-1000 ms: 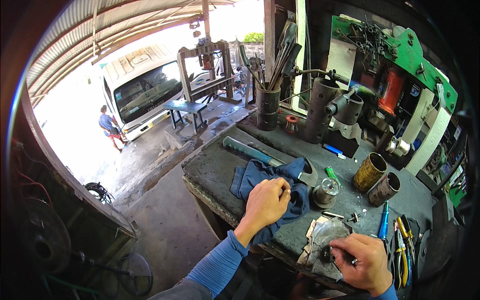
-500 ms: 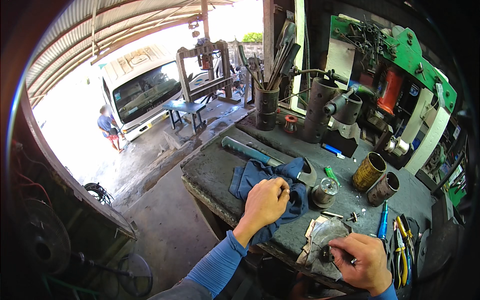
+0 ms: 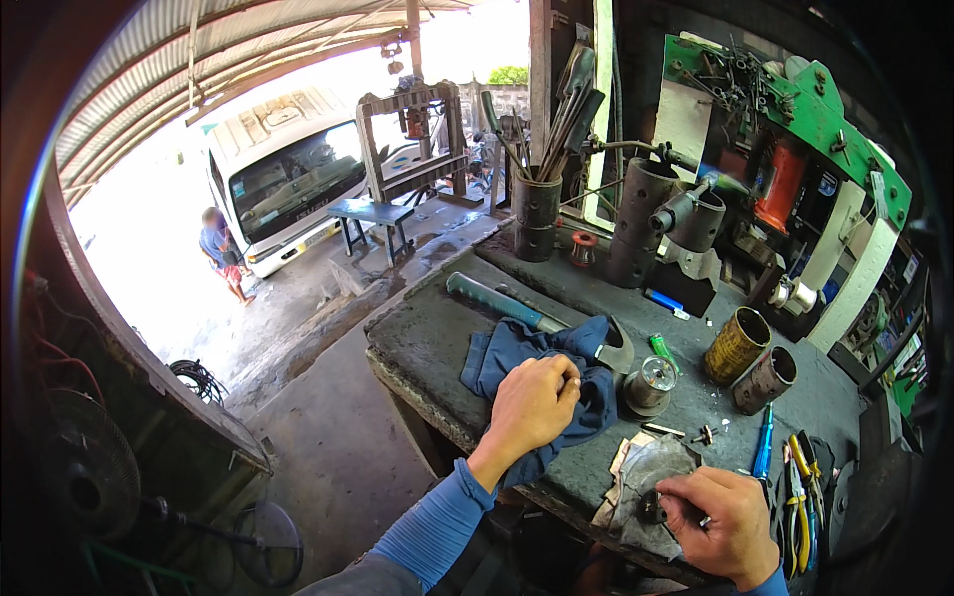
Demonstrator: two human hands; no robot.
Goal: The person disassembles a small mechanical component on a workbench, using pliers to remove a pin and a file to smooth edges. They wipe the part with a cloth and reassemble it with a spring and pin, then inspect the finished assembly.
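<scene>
My left hand (image 3: pixel 532 409) rests with curled fingers on a crumpled dark-blue cloth (image 3: pixel 596 397) at the bench's front edge; its fingertips are tucked out of sight against the fabric. A small dark round part (image 3: pixel 651 507) is pinched in my right hand (image 3: pixel 723 519), over a worn grey sheet (image 3: pixel 651 462) that looks like cloth or sandpaper. Between the hands and a little farther back stands a shiny metal cylinder (image 3: pixel 651 382) with a flanged base. A small metal fitting (image 3: pixel 706 434) lies behind the grey sheet.
A blue-handled tool (image 3: pixel 497 303) lies behind the cloth. Two metal sleeves, one yellow (image 3: pixel 735 346), one rusty (image 3: pixel 765 379), stand right. Pliers (image 3: pixel 798 497) and a blue pen-like tool (image 3: pixel 763 444) lie beside my right hand. Tall pipe holders (image 3: pixel 537 223) stand behind.
The whole view has shifted slightly. Both hands keep nearly the same places, the left on the cloth and the right at the small dark part.
</scene>
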